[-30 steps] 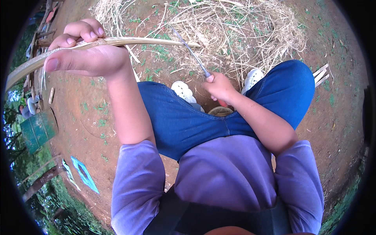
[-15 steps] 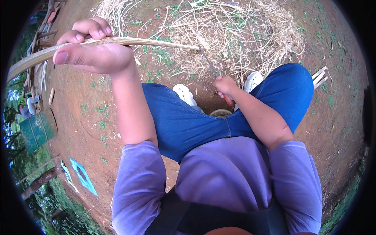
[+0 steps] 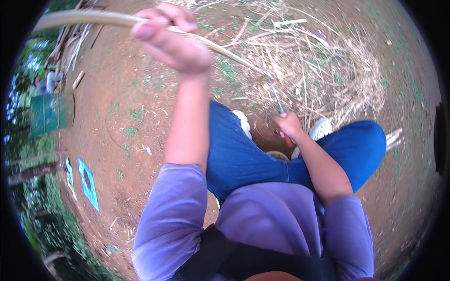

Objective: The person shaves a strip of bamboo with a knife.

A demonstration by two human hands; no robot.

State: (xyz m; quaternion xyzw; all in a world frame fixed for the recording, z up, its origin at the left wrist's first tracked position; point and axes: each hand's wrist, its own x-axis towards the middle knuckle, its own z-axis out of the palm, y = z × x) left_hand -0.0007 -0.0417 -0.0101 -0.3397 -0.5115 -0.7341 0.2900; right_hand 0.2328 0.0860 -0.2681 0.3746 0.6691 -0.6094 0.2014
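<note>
Head view: left of the shavings [image 3: 347,86], the left grip [image 3: 177,44] clasps a strip [image 3: 93,18] — seemingly steadying it; at their near edge, the right grip [image 3: 288,125] clenches a knife [image 3: 288,141], blade [image 3: 274,92] by the strip's tip.

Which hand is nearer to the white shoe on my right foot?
Right. The right hand, gripping the red-handled metal blade, is just left of the shoe; the left hand, holding the long pale strip, is farther off, up and left.

2 hands [image 3: 180,49], 1 knife [image 3: 273,89], 1 held strip [image 3: 93,18], 1 grn drum [image 3: 50,114]
</note>
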